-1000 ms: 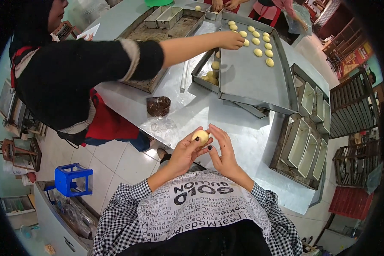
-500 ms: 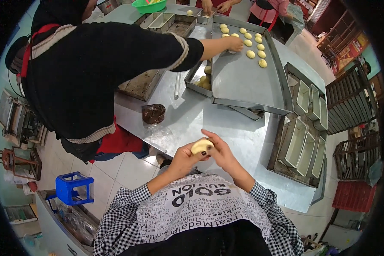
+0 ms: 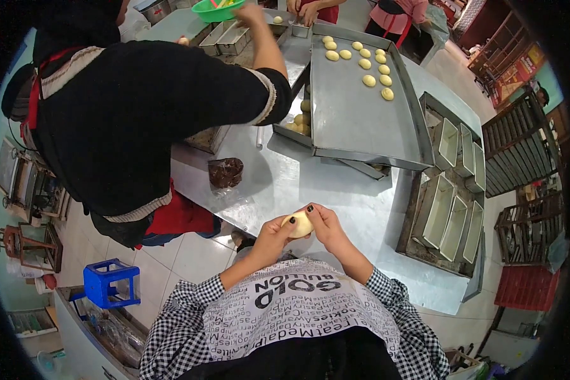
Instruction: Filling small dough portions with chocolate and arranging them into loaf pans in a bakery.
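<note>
Between my two hands, just above the near edge of the metal table, is a pale yellow dough piece (image 3: 299,225). My left hand (image 3: 273,235) grips it from the left, thumb on top. My right hand (image 3: 327,227) pinches its right side, thumb and fingers at the upper edge. Whether anything is inside the dough is hidden. A clear bag of dark brown filling (image 3: 225,172) lies ahead to the left. Farther off, a large metal tray (image 3: 361,136) carries several round dough balls (image 3: 368,80) on its far half.
At the left a co-worker in black (image 3: 152,95) leans over the table, a hand near a green bowl (image 3: 216,9). Loaf pans (image 3: 438,209) sit in a dark tray at the right. A blue stool (image 3: 111,283) stands on the floor at left.
My right hand has shifted its fingers to the dough's upper edge, and more of the dough shows. The co-worker's hand has left the tray and moved toward the green bowl.
</note>
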Action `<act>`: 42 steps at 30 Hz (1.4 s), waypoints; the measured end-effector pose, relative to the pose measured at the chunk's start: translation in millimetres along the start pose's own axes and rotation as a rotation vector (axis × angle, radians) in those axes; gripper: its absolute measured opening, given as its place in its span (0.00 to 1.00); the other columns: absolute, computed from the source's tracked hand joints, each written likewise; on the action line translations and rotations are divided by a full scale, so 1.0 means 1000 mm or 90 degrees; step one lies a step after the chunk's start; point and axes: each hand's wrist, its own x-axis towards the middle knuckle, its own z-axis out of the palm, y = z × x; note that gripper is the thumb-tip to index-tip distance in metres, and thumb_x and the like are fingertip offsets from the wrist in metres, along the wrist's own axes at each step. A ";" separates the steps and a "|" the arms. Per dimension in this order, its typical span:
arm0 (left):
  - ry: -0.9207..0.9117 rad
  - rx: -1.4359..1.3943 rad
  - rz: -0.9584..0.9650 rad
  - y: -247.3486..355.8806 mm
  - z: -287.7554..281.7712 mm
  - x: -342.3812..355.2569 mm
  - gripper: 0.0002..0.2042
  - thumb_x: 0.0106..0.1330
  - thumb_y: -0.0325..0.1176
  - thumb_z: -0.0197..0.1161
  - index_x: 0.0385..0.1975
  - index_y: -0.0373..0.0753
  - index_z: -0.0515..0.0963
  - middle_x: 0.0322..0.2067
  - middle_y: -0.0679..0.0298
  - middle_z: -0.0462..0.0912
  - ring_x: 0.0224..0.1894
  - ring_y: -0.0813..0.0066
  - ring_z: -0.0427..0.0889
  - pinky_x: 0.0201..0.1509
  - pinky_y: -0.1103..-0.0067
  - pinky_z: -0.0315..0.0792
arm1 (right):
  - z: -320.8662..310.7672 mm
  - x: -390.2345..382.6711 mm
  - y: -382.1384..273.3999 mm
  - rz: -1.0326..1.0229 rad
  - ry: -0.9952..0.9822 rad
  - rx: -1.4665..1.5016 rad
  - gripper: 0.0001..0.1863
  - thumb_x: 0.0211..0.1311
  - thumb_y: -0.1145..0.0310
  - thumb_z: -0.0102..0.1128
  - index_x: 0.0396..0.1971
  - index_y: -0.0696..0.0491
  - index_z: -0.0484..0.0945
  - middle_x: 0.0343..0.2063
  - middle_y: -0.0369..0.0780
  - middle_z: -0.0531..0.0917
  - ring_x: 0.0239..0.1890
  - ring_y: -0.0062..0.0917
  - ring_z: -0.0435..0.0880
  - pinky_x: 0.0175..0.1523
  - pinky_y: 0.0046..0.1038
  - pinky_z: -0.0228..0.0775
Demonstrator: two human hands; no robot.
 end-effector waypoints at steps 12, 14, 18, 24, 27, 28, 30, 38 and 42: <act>0.035 -0.219 -0.009 0.006 -0.006 0.003 0.17 0.70 0.34 0.44 0.55 0.34 0.64 0.47 0.59 0.75 0.48 0.72 0.75 0.52 0.77 0.70 | 0.023 -0.002 -0.004 -0.062 -0.021 0.096 0.34 0.61 0.78 0.47 0.66 0.51 0.46 0.40 0.37 0.73 0.32 0.16 0.72 0.37 0.16 0.69; 0.054 -0.322 0.004 0.016 -0.001 0.002 0.18 0.70 0.36 0.42 0.56 0.33 0.62 0.48 0.57 0.74 0.50 0.69 0.74 0.50 0.77 0.71 | 0.018 -0.004 -0.002 -0.116 -0.093 0.084 0.35 0.62 0.78 0.47 0.67 0.50 0.43 0.41 0.37 0.72 0.33 0.16 0.72 0.36 0.17 0.69; 0.057 -0.245 0.026 0.023 0.003 0.002 0.21 0.70 0.40 0.43 0.57 0.33 0.62 0.49 0.57 0.73 0.50 0.69 0.73 0.47 0.77 0.72 | 0.024 -0.004 -0.009 -0.090 -0.059 0.155 0.34 0.62 0.77 0.47 0.66 0.51 0.44 0.41 0.37 0.73 0.33 0.16 0.72 0.35 0.17 0.69; 0.101 -0.207 -0.011 0.017 0.002 0.001 0.22 0.70 0.47 0.42 0.55 0.36 0.63 0.46 0.60 0.75 0.49 0.70 0.76 0.52 0.76 0.72 | 0.029 -0.004 0.002 -0.090 -0.020 0.008 0.29 0.65 0.74 0.45 0.64 0.54 0.50 0.41 0.37 0.73 0.35 0.17 0.73 0.36 0.17 0.70; 0.107 -0.313 -0.022 0.014 0.000 -0.002 0.24 0.71 0.50 0.38 0.54 0.37 0.62 0.47 0.59 0.75 0.50 0.68 0.76 0.52 0.74 0.72 | 0.022 -0.009 0.005 -0.099 -0.065 0.004 0.28 0.65 0.73 0.45 0.64 0.55 0.51 0.43 0.38 0.73 0.37 0.19 0.75 0.38 0.17 0.70; 0.100 -0.300 -0.009 0.017 0.002 -0.003 0.22 0.71 0.47 0.41 0.54 0.37 0.63 0.48 0.59 0.74 0.50 0.68 0.75 0.53 0.74 0.71 | 0.018 -0.009 0.008 -0.112 -0.058 0.030 0.28 0.64 0.74 0.45 0.64 0.55 0.51 0.44 0.39 0.73 0.38 0.19 0.75 0.40 0.18 0.70; 0.093 -0.286 0.004 0.017 0.002 -0.004 0.20 0.71 0.44 0.43 0.54 0.36 0.64 0.48 0.59 0.74 0.51 0.68 0.75 0.54 0.73 0.71 | 0.017 -0.005 0.007 -0.127 -0.050 0.055 0.28 0.64 0.75 0.45 0.64 0.55 0.51 0.45 0.39 0.73 0.39 0.20 0.75 0.41 0.20 0.70; -0.070 -0.005 -0.086 0.010 -0.017 -0.014 0.20 0.62 0.26 0.56 0.55 0.32 0.66 0.47 0.59 0.75 0.47 0.73 0.77 0.54 0.76 0.70 | 0.003 0.008 -0.010 0.059 -0.055 -0.001 0.14 0.66 0.64 0.47 0.42 0.58 0.75 0.37 0.38 0.79 0.40 0.18 0.77 0.45 0.19 0.68; -0.114 -0.061 -0.054 0.015 -0.016 -0.018 0.17 0.64 0.28 0.53 0.52 0.32 0.68 0.44 0.62 0.77 0.44 0.79 0.77 0.49 0.82 0.72 | 0.013 0.001 -0.013 0.080 -0.058 0.182 0.17 0.68 0.61 0.45 0.43 0.58 0.75 0.36 0.38 0.80 0.36 0.18 0.78 0.38 0.20 0.72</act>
